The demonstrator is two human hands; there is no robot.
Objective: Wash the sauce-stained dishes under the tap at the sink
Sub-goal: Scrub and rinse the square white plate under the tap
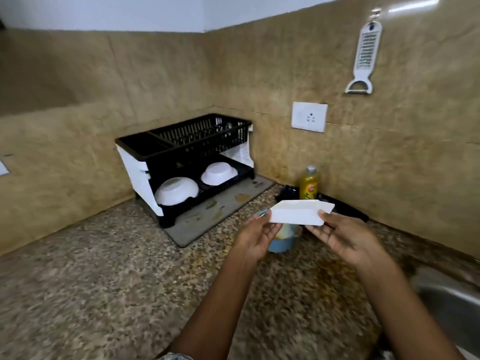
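A white rectangular dish (298, 212) hangs above the speckled counter, held at both ends. My left hand (255, 236) grips its left end and my right hand (345, 239) grips its right end. The dish looks clean and white from this side. To the left stands a black and white dish rack (179, 154), with two white bowls (175, 190) (219, 173) lying upside down on its lower shelf. The steel sink (452, 305) shows at the lower right edge; no tap is in view.
A blue cup (281, 242) stands on the counter below the dish, partly hidden. A yellow soap bottle (309, 183) and a black tray (345, 206) sit by the wall. A grey mat (220, 211) lies under the rack. A socket (309, 116) and grater (365, 55) are on the wall.
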